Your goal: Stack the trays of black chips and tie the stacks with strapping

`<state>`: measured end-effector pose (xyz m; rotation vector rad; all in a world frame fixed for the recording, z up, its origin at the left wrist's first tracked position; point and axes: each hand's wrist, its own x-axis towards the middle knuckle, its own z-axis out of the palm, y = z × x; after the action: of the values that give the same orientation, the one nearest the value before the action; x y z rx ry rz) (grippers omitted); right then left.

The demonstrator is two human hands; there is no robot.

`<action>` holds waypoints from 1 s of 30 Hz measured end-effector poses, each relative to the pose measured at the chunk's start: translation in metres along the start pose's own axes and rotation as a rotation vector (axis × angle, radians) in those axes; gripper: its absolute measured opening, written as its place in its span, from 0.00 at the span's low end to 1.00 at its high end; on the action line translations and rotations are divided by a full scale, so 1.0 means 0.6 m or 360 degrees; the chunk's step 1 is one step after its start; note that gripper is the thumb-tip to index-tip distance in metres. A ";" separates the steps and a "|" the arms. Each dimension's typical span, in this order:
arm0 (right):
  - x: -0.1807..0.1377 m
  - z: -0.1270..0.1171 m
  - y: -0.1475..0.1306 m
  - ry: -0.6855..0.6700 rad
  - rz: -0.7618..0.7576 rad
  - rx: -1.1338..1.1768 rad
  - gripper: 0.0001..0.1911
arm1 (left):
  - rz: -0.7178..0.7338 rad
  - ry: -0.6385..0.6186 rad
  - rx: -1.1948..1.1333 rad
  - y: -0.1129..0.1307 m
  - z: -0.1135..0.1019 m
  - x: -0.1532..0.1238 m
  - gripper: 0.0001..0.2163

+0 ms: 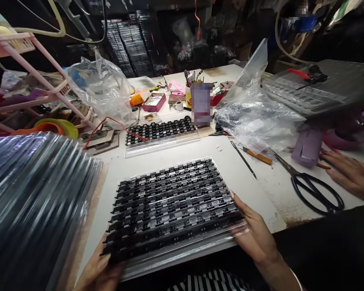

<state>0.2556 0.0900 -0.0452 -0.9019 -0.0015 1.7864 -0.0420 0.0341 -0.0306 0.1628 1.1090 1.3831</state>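
Observation:
A clear plastic tray (182,246) packed with rows of small black parts (172,206) lies at the near edge of the white table. My left hand (98,270) grips its near left corner, fingers curled under the tray. My right hand (255,234) holds its right edge, thumb on top. A second tray of black parts (160,131) sits farther back on the table.
A tall stack of shiny trays (33,202) fills the left. Another person's hand (348,173) rests flat at the right by black scissors (312,186). Nearby are clear plastic bags (255,117), an orange-handled tool (257,157), a thin black tool (244,160) and a grey keyboard-like tray (315,93).

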 end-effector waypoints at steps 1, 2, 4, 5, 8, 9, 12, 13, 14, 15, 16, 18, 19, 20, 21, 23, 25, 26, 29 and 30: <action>-0.003 -0.001 0.002 0.0055 -0.0095 -0.0097 0.17 | 0.0034 0.0057 0.0052 -0.003 -0.001 0.001 0.26; -0.007 -0.002 0.004 0.0120 -0.0210 -0.0212 0.18 | 0.0081 0.0123 0.0117 -0.007 0.000 0.002 0.25; -0.016 -0.007 0.010 0.0250 -0.0468 -0.0490 0.20 | 0.0236 0.0279 0.0307 -0.017 0.006 0.004 0.23; -0.020 -0.010 0.012 0.0294 -0.0584 -0.0658 0.21 | 0.0359 0.0371 0.0425 -0.022 0.011 0.005 0.22; -0.028 -0.022 0.017 0.0307 -0.0792 -0.1301 0.27 | 0.0779 0.0628 0.0720 -0.037 0.022 0.010 0.22; -0.028 -0.026 0.018 0.0285 -0.0812 -0.1534 0.30 | 0.0911 0.0673 0.0827 -0.041 0.022 0.013 0.22; -0.026 -0.036 0.020 0.0239 -0.0872 -0.2115 0.34 | 0.1116 0.0646 0.1244 -0.050 0.008 0.021 0.24; -0.024 -0.040 0.022 0.0230 -0.0927 -0.2250 0.35 | 0.1123 0.0616 0.1403 -0.051 0.002 0.022 0.24; -0.023 -0.044 0.023 0.0219 -0.0997 -0.2368 0.35 | 0.1099 0.0589 0.1523 -0.052 -0.005 0.023 0.24; -0.021 -0.049 0.025 0.0205 -0.1077 -0.2470 0.35 | 0.1082 0.0572 0.1607 -0.052 -0.012 0.023 0.23; -0.020 -0.053 0.025 0.0184 -0.1162 -0.2560 0.35 | 0.1064 0.0550 0.1663 -0.052 -0.017 0.022 0.23; -0.017 -0.062 0.020 0.0128 -0.1362 -0.2713 0.34 | 0.1042 0.0504 0.1692 -0.050 -0.024 0.017 0.22; -0.017 -0.064 0.016 0.0106 -0.1489 -0.2770 0.33 | 0.1041 0.0485 0.1686 -0.048 -0.027 0.015 0.22; -0.016 -0.064 0.009 0.0096 -0.1629 -0.2806 0.31 | 0.1040 0.0472 0.1681 -0.047 -0.029 0.013 0.22; -0.017 -0.062 0.004 0.0097 -0.1767 -0.2819 0.29 | 0.1041 0.0463 0.1671 -0.046 -0.030 0.011 0.21; -0.023 -0.046 0.000 0.0120 -0.1990 -0.2809 0.23 | 0.1060 0.0466 0.1639 -0.044 -0.032 0.009 0.21; -0.033 -0.017 0.018 0.0045 -0.2097 -0.2799 0.19 | 0.1081 0.0477 0.1607 -0.043 -0.032 0.009 0.21; -0.039 0.002 0.037 -0.0083 -0.2103 -0.2801 0.18 | 0.1095 0.0483 0.1597 -0.043 -0.032 0.010 0.21; -0.050 0.057 0.115 -0.0846 -0.2039 -0.2700 0.17 | 0.1129 0.0508 0.1629 -0.043 -0.032 0.012 0.21; -0.051 0.070 0.137 -0.1112 -0.2100 -0.2603 0.16 | 0.1131 0.0520 0.1646 -0.042 -0.033 0.013 0.21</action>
<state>0.1689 0.0482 -0.0314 -0.7973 -2.1623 0.3936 -0.0397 0.0239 -0.0620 1.2008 2.1003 1.3102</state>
